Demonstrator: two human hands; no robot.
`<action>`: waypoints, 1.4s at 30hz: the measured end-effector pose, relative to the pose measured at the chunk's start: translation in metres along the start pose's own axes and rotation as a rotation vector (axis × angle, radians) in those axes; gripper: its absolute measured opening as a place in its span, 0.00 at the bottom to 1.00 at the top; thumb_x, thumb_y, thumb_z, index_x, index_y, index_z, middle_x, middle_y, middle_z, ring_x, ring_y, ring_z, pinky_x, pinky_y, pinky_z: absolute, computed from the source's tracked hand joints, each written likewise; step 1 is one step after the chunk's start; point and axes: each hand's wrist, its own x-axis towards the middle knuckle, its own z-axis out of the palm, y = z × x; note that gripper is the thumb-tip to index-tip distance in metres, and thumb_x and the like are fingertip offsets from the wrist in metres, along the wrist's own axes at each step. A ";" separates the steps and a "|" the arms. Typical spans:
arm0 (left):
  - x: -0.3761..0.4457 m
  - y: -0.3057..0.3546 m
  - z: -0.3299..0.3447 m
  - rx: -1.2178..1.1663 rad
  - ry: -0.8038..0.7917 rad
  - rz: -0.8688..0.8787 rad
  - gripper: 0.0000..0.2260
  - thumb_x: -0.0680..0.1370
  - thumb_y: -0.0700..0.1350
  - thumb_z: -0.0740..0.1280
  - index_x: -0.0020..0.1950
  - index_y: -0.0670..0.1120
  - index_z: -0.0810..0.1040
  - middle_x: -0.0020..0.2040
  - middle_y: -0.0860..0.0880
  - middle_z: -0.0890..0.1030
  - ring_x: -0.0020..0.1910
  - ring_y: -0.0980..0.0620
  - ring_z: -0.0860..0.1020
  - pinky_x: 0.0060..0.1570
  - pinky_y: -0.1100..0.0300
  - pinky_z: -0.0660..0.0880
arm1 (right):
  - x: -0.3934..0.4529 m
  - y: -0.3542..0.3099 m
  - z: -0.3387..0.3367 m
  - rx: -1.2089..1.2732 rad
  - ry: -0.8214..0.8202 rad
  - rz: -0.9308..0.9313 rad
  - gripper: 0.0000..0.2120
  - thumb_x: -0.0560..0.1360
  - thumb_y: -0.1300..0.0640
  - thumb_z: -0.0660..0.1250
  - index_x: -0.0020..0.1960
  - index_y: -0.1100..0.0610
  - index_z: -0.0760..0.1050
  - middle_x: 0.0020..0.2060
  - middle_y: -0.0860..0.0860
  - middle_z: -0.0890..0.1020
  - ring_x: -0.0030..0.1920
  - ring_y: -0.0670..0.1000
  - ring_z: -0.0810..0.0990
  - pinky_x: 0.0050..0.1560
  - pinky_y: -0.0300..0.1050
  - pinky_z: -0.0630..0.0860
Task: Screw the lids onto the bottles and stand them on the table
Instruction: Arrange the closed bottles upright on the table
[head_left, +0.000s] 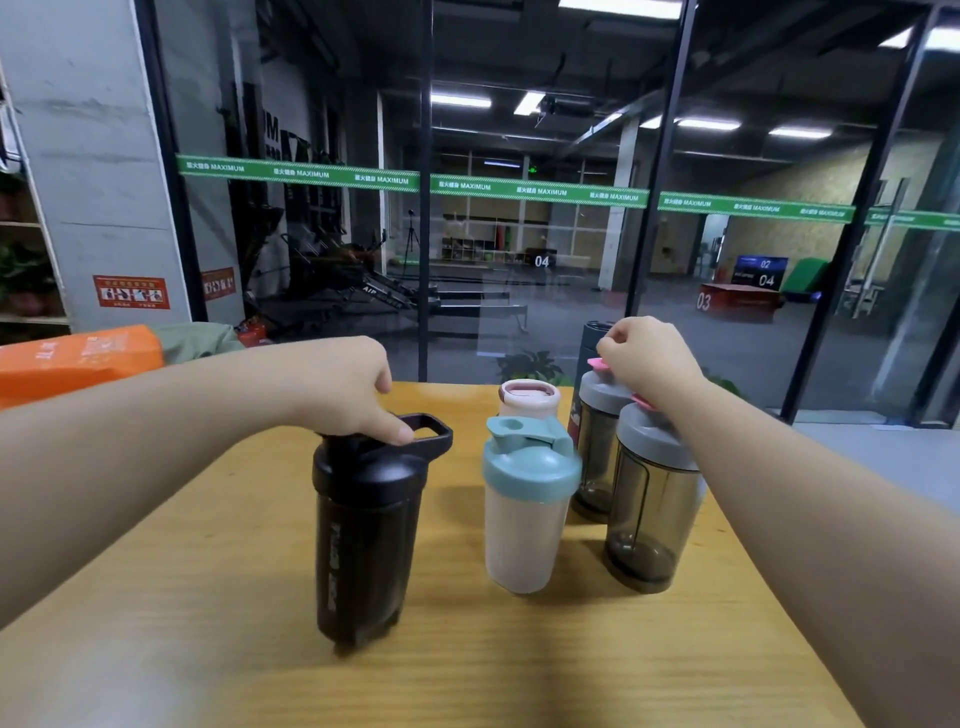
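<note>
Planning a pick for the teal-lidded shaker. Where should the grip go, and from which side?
Take the teal-lidded shaker by its pale body just below the lid, coming from the near side. It stands upright, and its straight wall gives a better hold than the domed, spouted lid. The pink-lidded bottle stands close behind, the grey shaker close to its right, and the left hand holds the black bottle to its left.
</note>
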 end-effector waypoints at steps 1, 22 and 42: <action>0.008 -0.001 0.002 -0.031 0.039 0.011 0.29 0.70 0.60 0.72 0.66 0.48 0.71 0.50 0.52 0.75 0.50 0.51 0.75 0.46 0.58 0.71 | 0.001 0.000 0.000 -0.031 -0.004 0.001 0.12 0.76 0.58 0.59 0.48 0.58 0.80 0.43 0.57 0.83 0.43 0.58 0.81 0.41 0.48 0.79; 0.155 0.043 0.037 -0.421 0.440 0.093 0.18 0.76 0.49 0.69 0.63 0.46 0.72 0.60 0.46 0.76 0.57 0.47 0.74 0.48 0.57 0.68 | 0.020 0.008 0.014 -0.187 -0.208 0.005 0.27 0.73 0.47 0.65 0.71 0.49 0.68 0.67 0.51 0.73 0.69 0.57 0.65 0.67 0.57 0.68; 0.213 0.084 0.062 -0.458 0.334 0.164 0.18 0.76 0.48 0.69 0.63 0.45 0.71 0.60 0.44 0.77 0.52 0.49 0.73 0.47 0.58 0.67 | 0.023 0.010 0.018 -0.264 -0.332 0.028 0.16 0.79 0.58 0.56 0.65 0.56 0.70 0.58 0.57 0.77 0.56 0.57 0.74 0.54 0.51 0.77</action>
